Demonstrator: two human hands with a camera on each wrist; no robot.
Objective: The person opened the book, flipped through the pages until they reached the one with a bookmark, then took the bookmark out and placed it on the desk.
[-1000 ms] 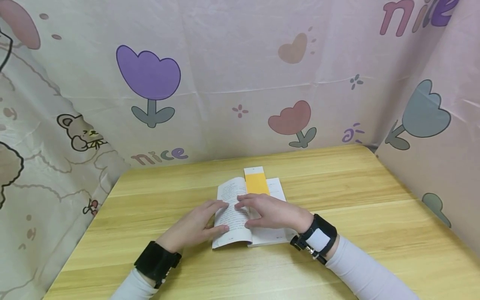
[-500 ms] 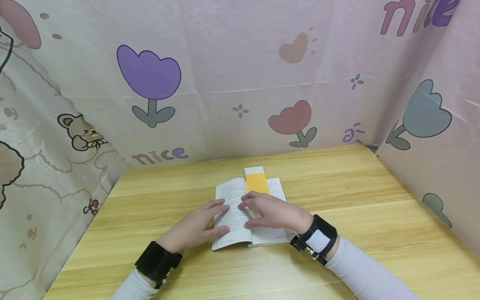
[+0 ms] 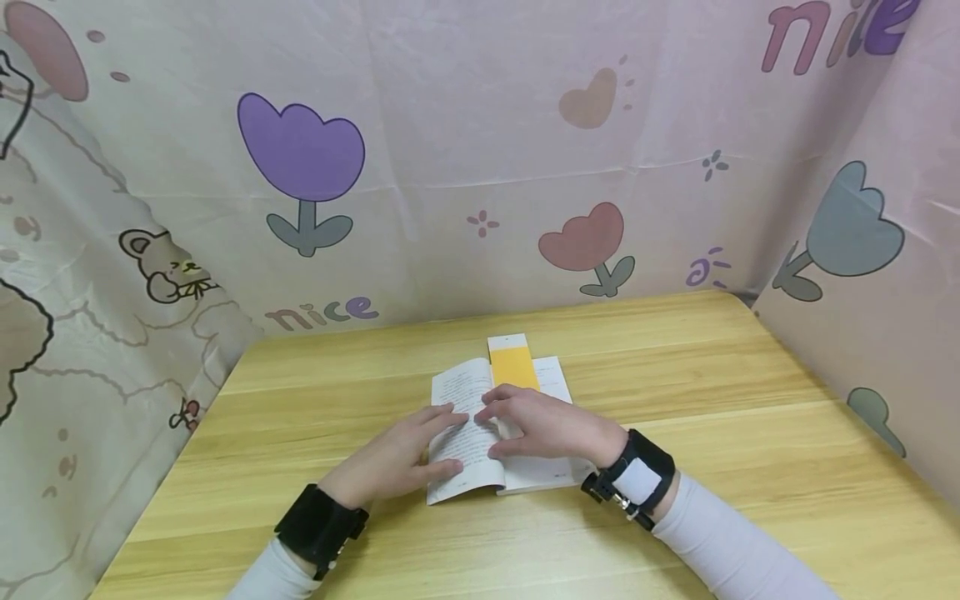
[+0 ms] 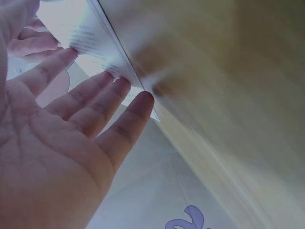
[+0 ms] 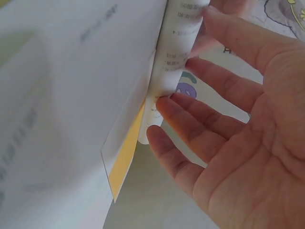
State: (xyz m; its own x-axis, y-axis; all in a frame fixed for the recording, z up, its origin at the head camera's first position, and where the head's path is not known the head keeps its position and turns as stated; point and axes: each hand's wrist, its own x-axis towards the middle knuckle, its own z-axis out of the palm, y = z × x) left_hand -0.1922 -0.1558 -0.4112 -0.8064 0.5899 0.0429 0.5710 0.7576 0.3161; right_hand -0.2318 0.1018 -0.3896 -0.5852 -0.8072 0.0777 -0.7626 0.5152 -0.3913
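Note:
An open book [image 3: 468,446] with printed pages lies on the wooden table, its left page bulging up near the spine. A yellow bookmark [image 3: 513,367] with a white top end lies along the spine and sticks out past the far edge. My left hand [image 3: 397,454] rests with extended fingers on the left page; in the left wrist view its fingertips [image 4: 145,98] touch the page near its outer edge. My right hand [image 3: 551,425] reaches across the right page, its fingertips [image 5: 164,102] against the curved left page beside the spine. The right hand covers the bookmark's lower part.
The wooden table [image 3: 675,358] extends around the book on all sides. A patterned cloth [image 3: 435,125] with printed flowers hangs behind it and along both sides. Each wrist wears a black strap [image 3: 318,529] with a device.
My left hand has slid slightly to the right over the left page. The right hand has barely shifted, and the book and bookmark stay in place.

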